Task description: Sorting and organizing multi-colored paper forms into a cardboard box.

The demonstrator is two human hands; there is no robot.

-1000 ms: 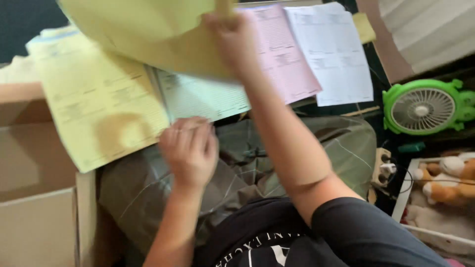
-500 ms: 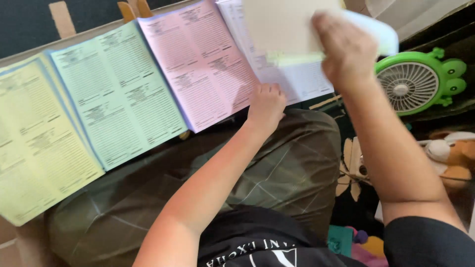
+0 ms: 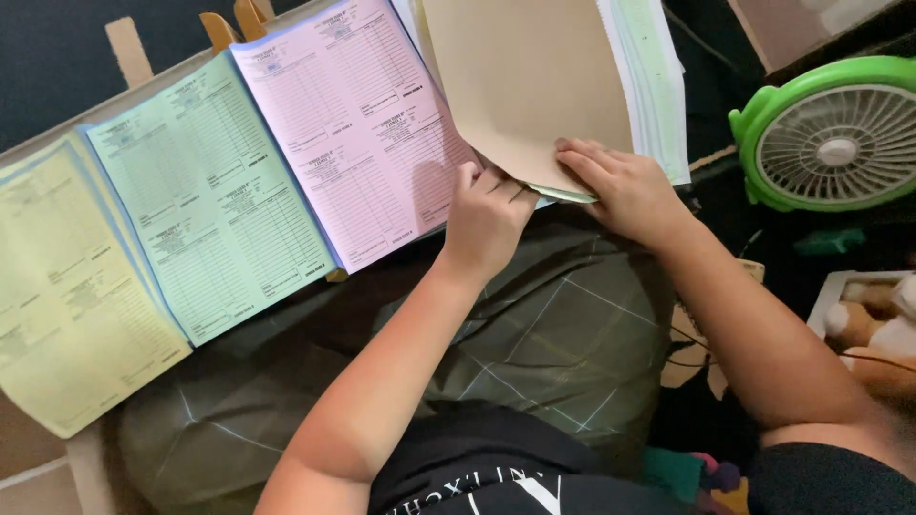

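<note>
My right hand point(image 3: 625, 191) has come down from the air, where half a second ago it was carrying a sheet; now it lies flat, fingers spread, pressing the lower edge of a tan sheet point(image 3: 530, 86) onto the white stack point(image 3: 654, 95) beneath it. My left hand point(image 3: 487, 219) has stayed at the same spot, just left of the right one, curled with its fingertips pinching the bottom corner of that tan sheet and the pages under it. So the sheet is no longer in flight: it rests on top of the pile directly ahead of both hands, tilted a little, its corner caught between them. I judge it placed but not yet squared with the pages below. To the left of my left hand the pink form point(image 3: 353, 133) lies touching the stack, then the pale green form point(image 3: 205, 191), then the yellow form point(image 3: 72, 296) farthest out, all overlapping in a row. Off to the right of my right hand stands a green fan point(image 3: 835, 143), well apart from the papers. Below my wrists is a dark checked cloth point(image 3: 553, 334) over my lap.
</note>
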